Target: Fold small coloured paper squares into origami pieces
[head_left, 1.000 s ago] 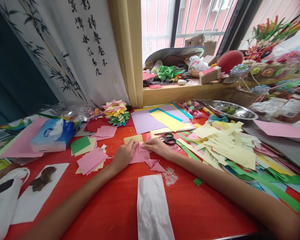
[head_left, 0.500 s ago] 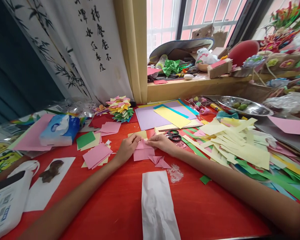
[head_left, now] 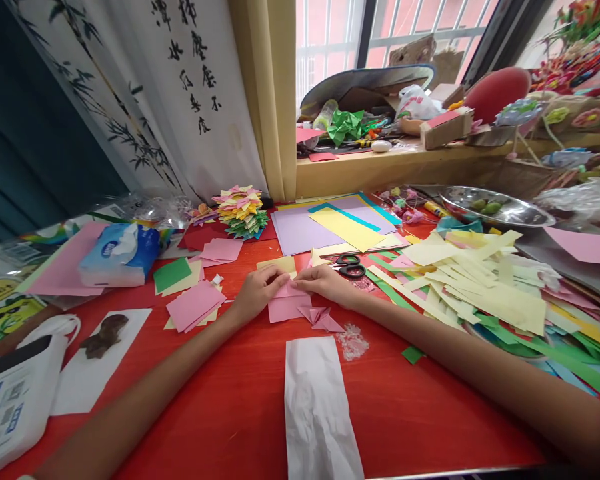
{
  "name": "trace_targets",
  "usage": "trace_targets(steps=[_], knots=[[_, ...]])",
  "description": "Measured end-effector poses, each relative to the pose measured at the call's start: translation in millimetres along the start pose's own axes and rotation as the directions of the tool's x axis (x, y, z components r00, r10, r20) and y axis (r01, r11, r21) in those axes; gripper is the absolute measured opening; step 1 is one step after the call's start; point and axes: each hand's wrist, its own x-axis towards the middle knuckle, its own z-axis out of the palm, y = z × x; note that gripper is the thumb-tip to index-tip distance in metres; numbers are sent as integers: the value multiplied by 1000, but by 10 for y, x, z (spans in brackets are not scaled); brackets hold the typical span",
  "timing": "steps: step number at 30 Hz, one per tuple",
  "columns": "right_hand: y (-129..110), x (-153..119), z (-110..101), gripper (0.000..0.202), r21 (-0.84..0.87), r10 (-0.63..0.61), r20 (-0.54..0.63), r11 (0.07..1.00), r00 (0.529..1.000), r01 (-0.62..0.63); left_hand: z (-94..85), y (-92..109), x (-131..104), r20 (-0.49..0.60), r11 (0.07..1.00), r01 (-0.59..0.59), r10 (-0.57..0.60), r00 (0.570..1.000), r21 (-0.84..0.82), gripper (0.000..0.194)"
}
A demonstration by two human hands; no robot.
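Observation:
Both my hands meet over a sheet of pink paper (head_left: 289, 309) on the red table. My left hand (head_left: 261, 291) pinches the paper's upper left part between thumb and fingers. From the other side, my right hand (head_left: 326, 283) pinches the upper right part, its fingertips close to the left ones. The fold under my fingers is partly hidden. Just in front of my right hand lies a folded pink paper piece (head_left: 321, 318). Pale yellow paper (head_left: 277, 264) shows behind my hands. Black-handled scissors (head_left: 351, 267) rest beyond my right wrist.
A pile of pale yellow strips (head_left: 485, 283) covers the right side. Pink squares (head_left: 195, 307), a tissue pack (head_left: 120, 257) and a layered paper ornament (head_left: 240, 210) stand left. A crumpled white paper (head_left: 317, 407) lies in front. A metal dish (head_left: 525, 217) sits at the back right.
My fingers have shifted slightly on the pink paper, with both hands still pinching it. The view has moved a little; the other things lie as before.

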Motion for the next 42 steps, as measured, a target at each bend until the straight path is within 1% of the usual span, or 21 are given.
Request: trace_targets(steps=[3,10,12,16,20,22,24,26,27,30,31,32,34,36,38,40,42], knots=[[11,5,9,39,3,-23,-4,1000,1000,23,-1,6,-4,-7,1000,-11,12,1000,19,28],[35,13,9,39,-24,-7,-10,1000,1000,7,0,2,-5,-8,1000,-18,18,1000,22,27],[26,11,8,39,-10,-1,-14,1000,1000,1,2,-9,-8,-32,1000,-9,9,999,13,27],[23,11,14,37,42,8,-23,999,1000,-7,2,-37,-9,-97,998,43,-46,994,-41,26],[61,28,26,32,153,39,-34,988,999,-33,0,-57,-4,-167,986,92,-115,979,-139,27],[80,38,27,32,192,49,-71,981,996,-34,0,-62,-3,-212,978,101,-140,967,-184,27],[91,42,22,32,197,48,-143,980,989,-19,2,-67,-2,-228,970,103,-154,961,-220,27],[98,41,15,33,207,43,-218,978,975,3,5,-74,2,-198,963,104,-156,968,-250,26],[101,40,12,34,225,45,-243,974,969,11,7,-78,5,-161,961,106,-150,975,-257,26],[108,41,11,33,312,56,-259,950,964,29,14,-89,15,-11,966,107,-112,994,-234,26],[107,43,14,32,350,58,-257,936,965,37,16,-92,19,17,966,107,-106,994,-233,26],[104,46,18,30,396,59,-258,917,964,49,17,-93,23,24,961,114,-111,994,-250,26],[94,52,26,28,483,61,-251,873,966,70,18,-94,30,-11,932,138,-151,989,-335,25],[93,56,30,31,514,49,-204,855,978,64,18,-92,36,-44,890,163,-200,979,-426,23],[114,59,26,32,448,22,-137,893,990,42,19,-90,38,-32,874,180,-218,975,-452,21],[157,60,18,31,316,13,-139,948,990,32,23,-92,35,20,888,188,-198,980,-420,21],[202,63,12,30,209,10,-145,978,989,20,27,-95,27,90,917,182,-160,983,-355,21]])
